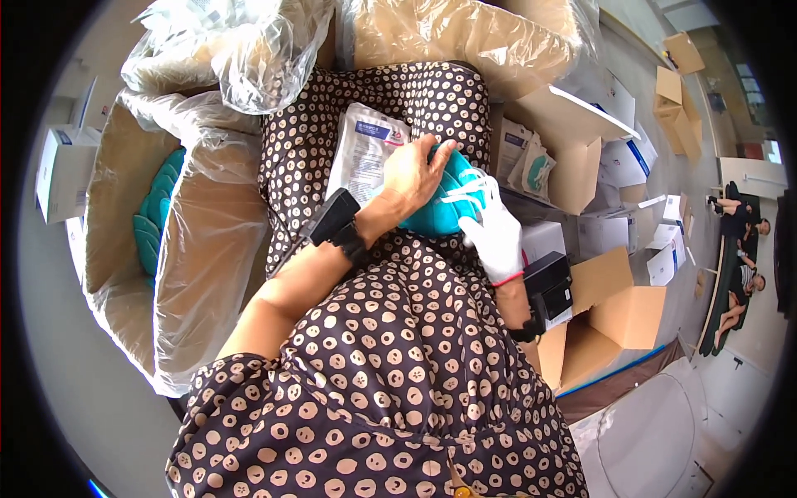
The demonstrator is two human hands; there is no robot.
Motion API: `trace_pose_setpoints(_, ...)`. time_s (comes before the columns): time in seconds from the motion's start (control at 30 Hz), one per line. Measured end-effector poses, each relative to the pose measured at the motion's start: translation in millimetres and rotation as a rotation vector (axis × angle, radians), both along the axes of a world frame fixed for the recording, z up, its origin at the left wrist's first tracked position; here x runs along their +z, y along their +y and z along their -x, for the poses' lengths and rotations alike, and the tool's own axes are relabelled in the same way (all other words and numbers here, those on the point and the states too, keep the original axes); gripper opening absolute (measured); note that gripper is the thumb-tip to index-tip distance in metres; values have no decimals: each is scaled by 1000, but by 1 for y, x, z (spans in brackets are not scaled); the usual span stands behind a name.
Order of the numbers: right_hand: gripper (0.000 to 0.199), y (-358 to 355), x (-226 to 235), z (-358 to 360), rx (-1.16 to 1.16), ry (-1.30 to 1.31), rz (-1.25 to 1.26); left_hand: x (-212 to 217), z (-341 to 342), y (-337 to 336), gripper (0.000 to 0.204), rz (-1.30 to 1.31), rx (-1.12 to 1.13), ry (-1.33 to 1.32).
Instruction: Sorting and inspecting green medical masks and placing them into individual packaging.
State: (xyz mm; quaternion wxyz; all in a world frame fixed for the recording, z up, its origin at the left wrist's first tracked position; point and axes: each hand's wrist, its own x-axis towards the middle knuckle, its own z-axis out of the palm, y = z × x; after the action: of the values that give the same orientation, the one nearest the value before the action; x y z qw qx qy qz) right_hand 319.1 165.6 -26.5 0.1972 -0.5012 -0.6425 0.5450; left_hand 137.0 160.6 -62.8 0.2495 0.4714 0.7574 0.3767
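A teal cup-shaped face mask (434, 217) with white straps is held over my lap. My bare left hand (411, 176) grips its upper left side, thumb and fingers against the shell. On the mask's right side is my right hand (500, 236), in a white glove, its fingers closed at the straps and rim; some fingertips are hidden. A clear and silver printed pouch (353, 158) lies flat on the patterned cloth (452, 104), just beyond my left wrist. Whether the mask is one or a few nested together I cannot tell.
At left, a plastic-lined carton (124, 274) holds several teal masks (158, 216). More plastic-lined cartons (465, 41) stand ahead. An open carton (573, 174) at right contains packed masks (535, 173). Another open carton (623, 319) and several white boxes (627, 162) lie farther right. People sit far right.
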Motion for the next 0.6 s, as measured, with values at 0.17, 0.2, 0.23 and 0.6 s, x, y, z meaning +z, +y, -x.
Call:
trace_pose_setpoints(0.17, 13, 26, -40, -62, 273, 182, -347, 7, 10, 11, 52, -1, 15, -73)
trace_pose_setpoints(0.2, 13, 32, -50, -71, 210, 243, -270, 14, 8, 14, 55, 25, -41, -42)
trace_pose_setpoints(0.23, 16, 30, -22, -56, 100, 81, -268, 17, 9, 14, 58, 54, -86, -8)
trace_pose_setpoints(0.6, 21, 106, 9, 82, -176, 949, 6, 33, 27, 116, 49, 29, 171, 215)
